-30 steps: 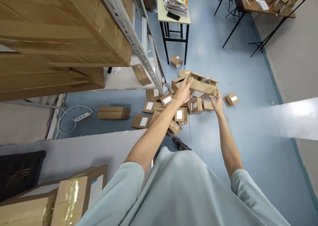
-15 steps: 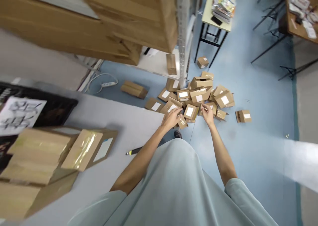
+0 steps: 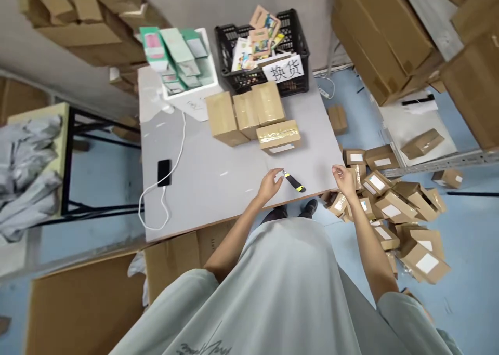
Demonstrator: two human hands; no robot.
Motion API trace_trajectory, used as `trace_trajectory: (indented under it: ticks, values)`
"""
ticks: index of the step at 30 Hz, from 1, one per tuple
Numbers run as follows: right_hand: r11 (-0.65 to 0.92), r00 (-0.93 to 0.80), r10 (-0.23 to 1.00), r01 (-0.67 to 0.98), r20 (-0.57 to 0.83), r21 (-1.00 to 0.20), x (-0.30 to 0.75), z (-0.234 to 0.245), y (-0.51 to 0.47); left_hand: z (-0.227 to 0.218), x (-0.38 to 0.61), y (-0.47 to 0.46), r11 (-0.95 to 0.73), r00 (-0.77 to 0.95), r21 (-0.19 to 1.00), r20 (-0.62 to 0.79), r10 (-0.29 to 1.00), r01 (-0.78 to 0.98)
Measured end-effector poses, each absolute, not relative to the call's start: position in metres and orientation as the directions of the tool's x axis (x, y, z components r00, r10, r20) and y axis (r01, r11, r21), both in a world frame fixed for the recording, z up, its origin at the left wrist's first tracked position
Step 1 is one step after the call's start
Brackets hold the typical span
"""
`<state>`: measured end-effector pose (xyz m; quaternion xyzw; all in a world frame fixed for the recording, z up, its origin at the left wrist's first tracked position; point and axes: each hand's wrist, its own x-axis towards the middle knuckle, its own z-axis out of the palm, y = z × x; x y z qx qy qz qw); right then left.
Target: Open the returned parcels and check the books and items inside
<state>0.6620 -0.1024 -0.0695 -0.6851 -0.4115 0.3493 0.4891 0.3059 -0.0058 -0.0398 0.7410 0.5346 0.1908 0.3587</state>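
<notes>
My left hand (image 3: 270, 185) hovers over the front of the grey table (image 3: 195, 188), thumb and fingers apart with nothing between them. Just right of its fingertips lies a black and yellow utility knife (image 3: 294, 182). My right hand (image 3: 344, 180) is by the table's right edge, loosely curled with the fingers apart, and I see nothing in it. Beyond the knife sits a taped carton with a white label (image 3: 278, 135). Several more closed cartons (image 3: 246, 115) stand behind it.
A black crate (image 3: 301, 74) of colourful packs and a white bin (image 3: 181, 97) of green boxes stand at the back. A phone (image 3: 164, 172) with a white cable lies left. Labelled cartons (image 3: 393, 207) are heaped on the floor right, near a shelf (image 3: 421, 126).
The view has swung left from the floor heap of cartons to the table. Both hands have come from above the heap to the table's front, the left one beside the knife.
</notes>
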Motion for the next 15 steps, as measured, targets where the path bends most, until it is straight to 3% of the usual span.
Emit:
trace_trajectory:
  ticks: [4, 8, 15]
  values:
    - [-0.145, 0.292, 0.955, 0.308, -0.052, -0.94, 0.621, -0.058, -0.04, -0.051, 0.242, 0.01, -0.03, 0.184, 0.802, -0.101, 0.978, 0.596]
    - [-0.236, 0.298, 0.946, 0.351, -0.131, -0.906, 0.581, -0.052, 0.023, -0.057, 0.222, 0.049, 0.095, 0.12, 0.874, -0.172, 0.978, 0.476]
    - [-0.344, 0.386, 0.888, 0.2, -0.249, -0.917, 0.524, -0.038, 0.092, -0.051, 0.25, 0.116, 0.318, 0.284, 0.917, -0.38, 0.88, 0.242]
